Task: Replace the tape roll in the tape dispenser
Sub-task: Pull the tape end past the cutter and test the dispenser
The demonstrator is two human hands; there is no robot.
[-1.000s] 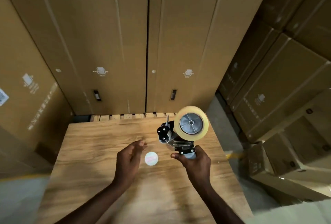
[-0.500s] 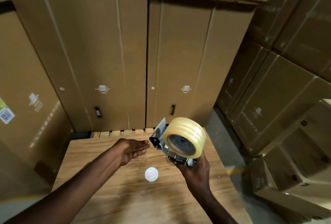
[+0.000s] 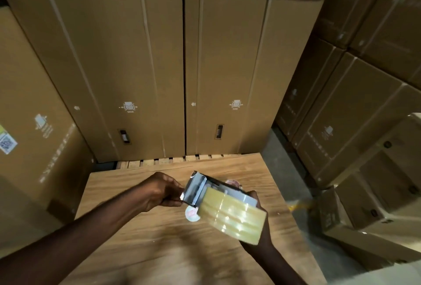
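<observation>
Just below the middle of the frame, the person has both hands on the tape dispenser (image 3: 206, 190), held in the air above the wooden surface (image 3: 141, 239). The right hand (image 3: 258, 221) is mostly hidden behind the dispenser and its roll; its fingers curl over the metal frame near the lower right, closed around the tool. The left hand (image 3: 163, 190) comes in from the lower left with its fingers pinched together on the grey metal plate at the dispenser's front end, touching it. A full, yellowish clear tape roll (image 3: 232, 215) sits on the dispenser, its broad outer band facing the camera and catching light in streaks. Directly under the tool, a small round white disc with pinkish print (image 3: 191, 213) lies flat on the surface, partly covered by the roll. Something reddish peeks out behind the dispenser's far side, too blurred to tell what. Tall strapped cardboard boxes (image 3: 136, 68) stand close behind the surface, with more stacked across the right of the frame.
</observation>
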